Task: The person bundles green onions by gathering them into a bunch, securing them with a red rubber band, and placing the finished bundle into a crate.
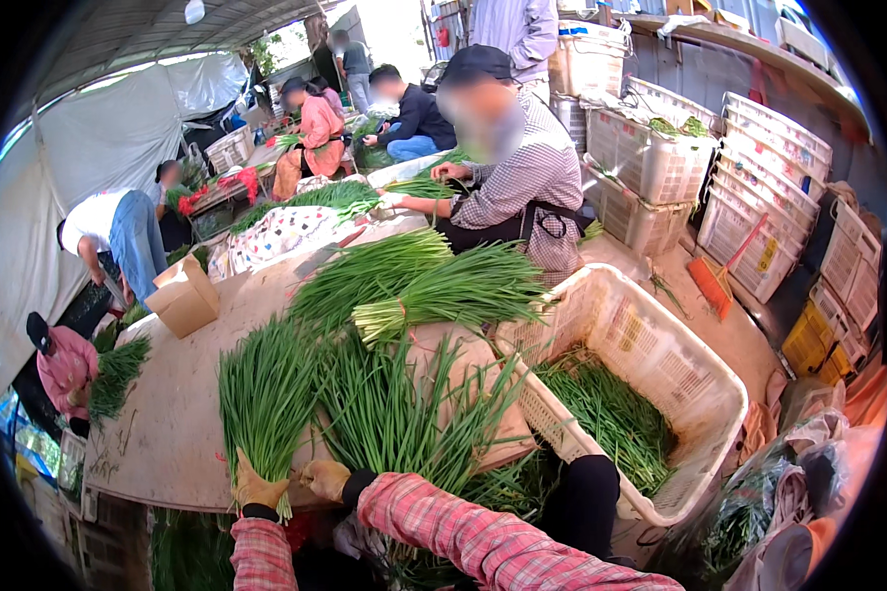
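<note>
My left hand [257, 485], in a tan work glove, is wrapped round the lower end of a bunch of garlic chives [266, 394]. The bunch stands nearly upright at the table's near edge, leaves pointing away from me. Close beside it, my right hand [325, 480], gloved too, has its fingers curled closed; what they hold, if anything, is hidden. To the right of the bunch, loose chives [394, 409] lie spread over the board. Farther back lie a bunch tied with a red band [453, 291] and more chives [365, 276].
A large white plastic crate [650, 364] with chives inside stands at my right. On the wooden table [177, 414] sits a cardboard box [182, 295]. A co-worker [522, 158] sits across from me; others work farther off. Stacked crates [764, 187] and an orange broom [715, 286] stand right.
</note>
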{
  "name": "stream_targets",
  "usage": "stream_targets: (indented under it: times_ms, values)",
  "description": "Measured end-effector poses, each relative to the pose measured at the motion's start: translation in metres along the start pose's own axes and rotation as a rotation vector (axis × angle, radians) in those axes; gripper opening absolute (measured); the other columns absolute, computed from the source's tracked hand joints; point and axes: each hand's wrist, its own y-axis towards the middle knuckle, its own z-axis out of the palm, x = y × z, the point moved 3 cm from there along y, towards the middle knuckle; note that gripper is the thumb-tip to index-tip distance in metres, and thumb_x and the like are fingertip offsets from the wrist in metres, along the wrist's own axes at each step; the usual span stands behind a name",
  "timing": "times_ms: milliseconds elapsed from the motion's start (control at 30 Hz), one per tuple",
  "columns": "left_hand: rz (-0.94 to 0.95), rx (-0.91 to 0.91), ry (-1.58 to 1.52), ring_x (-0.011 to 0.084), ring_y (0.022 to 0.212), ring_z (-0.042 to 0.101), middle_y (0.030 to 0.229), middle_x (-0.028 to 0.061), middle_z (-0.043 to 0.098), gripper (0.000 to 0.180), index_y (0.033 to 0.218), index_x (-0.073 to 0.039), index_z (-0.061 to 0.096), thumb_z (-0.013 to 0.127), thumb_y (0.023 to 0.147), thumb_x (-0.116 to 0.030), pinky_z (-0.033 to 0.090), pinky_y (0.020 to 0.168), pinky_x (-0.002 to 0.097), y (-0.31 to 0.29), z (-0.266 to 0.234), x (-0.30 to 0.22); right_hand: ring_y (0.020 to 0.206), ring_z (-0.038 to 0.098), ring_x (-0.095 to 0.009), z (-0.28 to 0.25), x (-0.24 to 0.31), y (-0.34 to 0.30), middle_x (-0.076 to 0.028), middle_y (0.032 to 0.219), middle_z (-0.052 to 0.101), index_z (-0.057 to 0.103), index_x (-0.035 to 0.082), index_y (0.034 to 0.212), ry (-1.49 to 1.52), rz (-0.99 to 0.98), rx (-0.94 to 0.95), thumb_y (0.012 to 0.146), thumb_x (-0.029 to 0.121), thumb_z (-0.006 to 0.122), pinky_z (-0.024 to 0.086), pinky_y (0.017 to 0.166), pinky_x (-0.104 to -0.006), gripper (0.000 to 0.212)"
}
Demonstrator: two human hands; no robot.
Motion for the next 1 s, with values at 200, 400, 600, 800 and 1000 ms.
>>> stream_targets:
  times_ms: [200, 400, 600, 800, 1000]
  values:
    - [0.218, -0.157, -0.166, 0.0369, 0.124, 0.043, 0.135, 0.0244, 0.042, 0.121, 0.147, -0.006, 0.009, 0.081, 0.052, -0.026, 0.036, 0.103, 0.0420, 0.011, 0.020, 0.025, 0.074, 0.061, -0.037, 0.000, 0.017, -0.006, -0.018, 0.077, 0.062, 0.064, 0.003, 0.076, -0.010, -0.045, -0.065, 0.076, 0.018, 0.058, 0.047, 0.064, -0.0439, 0.016]
    - [0.197, -0.086, -0.145, 0.0398, 0.127, 0.038, 0.136, 0.0271, 0.037, 0.121, 0.147, -0.004, 0.007, 0.082, 0.053, -0.024, 0.032, 0.106, 0.0429, 0.010, 0.019, 0.014, 0.068, 0.059, -0.040, -0.016, 0.026, -0.012, -0.021, 0.067, 0.058, 0.060, 0.002, 0.069, 0.056, -0.088, -0.107, 0.073, 0.015, 0.056, 0.045, 0.058, -0.0452, 0.015]
    - [0.189, -0.097, -0.127, 0.0390, 0.127, 0.038, 0.137, 0.0268, 0.038, 0.125, 0.147, -0.005, 0.008, 0.083, 0.050, -0.025, 0.032, 0.107, 0.0420, 0.014, 0.022, 0.023, 0.069, 0.058, -0.042, -0.007, 0.017, -0.005, -0.022, 0.068, 0.058, 0.060, 0.002, 0.071, 0.096, -0.095, -0.095, 0.072, 0.015, 0.055, 0.044, 0.057, -0.0458, 0.014]
    - [0.140, -0.066, -0.121, 0.0379, 0.126, 0.040, 0.137, 0.0262, 0.039, 0.127, 0.147, -0.006, 0.009, 0.084, 0.047, -0.024, 0.034, 0.106, 0.0410, 0.016, 0.022, 0.019, 0.067, 0.058, -0.041, -0.014, 0.019, -0.007, -0.021, 0.068, 0.058, 0.060, 0.003, 0.071, 0.123, -0.125, -0.076, 0.071, 0.015, 0.055, 0.043, 0.056, -0.0457, 0.014]
    - [0.114, -0.044, -0.101, 0.0385, 0.126, 0.040, 0.137, 0.0261, 0.038, 0.124, 0.148, -0.008, 0.005, 0.080, 0.050, -0.023, 0.034, 0.105, 0.0418, 0.011, 0.015, 0.012, 0.068, 0.058, -0.040, -0.012, 0.020, -0.008, -0.020, 0.069, 0.058, 0.059, 0.003, 0.070, 0.104, -0.074, -0.086, 0.071, 0.016, 0.055, 0.043, 0.057, -0.0456, 0.014]
